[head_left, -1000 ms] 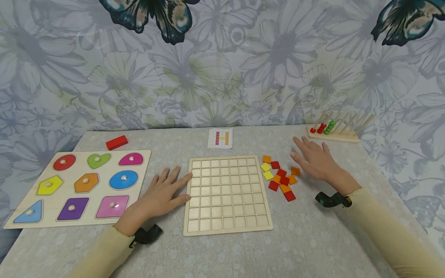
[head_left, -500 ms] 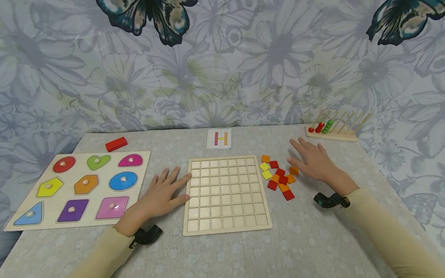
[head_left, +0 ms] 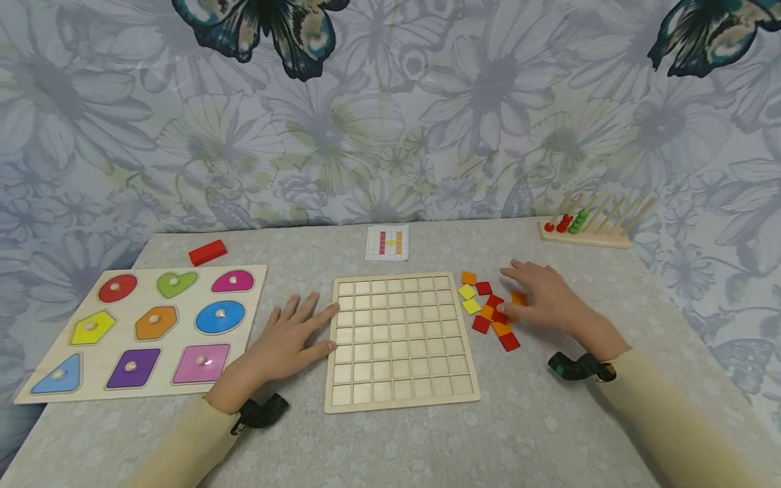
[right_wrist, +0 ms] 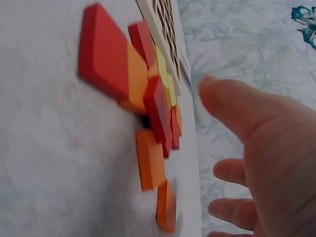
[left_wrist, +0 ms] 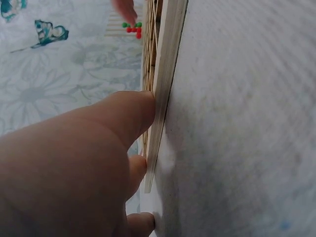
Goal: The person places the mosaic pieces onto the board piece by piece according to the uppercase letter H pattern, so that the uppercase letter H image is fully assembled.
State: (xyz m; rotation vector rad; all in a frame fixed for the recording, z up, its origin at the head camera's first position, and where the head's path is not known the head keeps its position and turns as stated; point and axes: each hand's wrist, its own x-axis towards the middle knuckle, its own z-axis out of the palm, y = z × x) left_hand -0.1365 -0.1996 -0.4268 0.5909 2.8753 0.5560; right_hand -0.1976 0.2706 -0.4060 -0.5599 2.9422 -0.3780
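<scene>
My left hand (head_left: 283, 346) lies spread at the left edge of the wooden grid board (head_left: 399, 339). Its thumb and forefinger touch the board's rim, as the left wrist view confirms. My right hand (head_left: 549, 301) hovers over the right side of a loose pile of square tiles, fingers spread and holding nothing. Among the pile are red tiles (head_left: 509, 341), orange tiles (head_left: 468, 278) and yellow tiles (head_left: 472, 306); the hand hides part of it in the head view. From the right wrist, the thumb hangs above a red tile (right_wrist: 158, 108), apart from it.
A pattern card (head_left: 387, 242) lies behind the grid. To the left is a shape puzzle board (head_left: 143, 373) with knobbed pieces, and a red block (head_left: 207, 253) beyond it. A peg stand (head_left: 586, 234) with red and green beads stands at the back right.
My right hand has come nearer and lower, over the tile pile, its fingers bending more. My left hand stays at the board's edge.
</scene>
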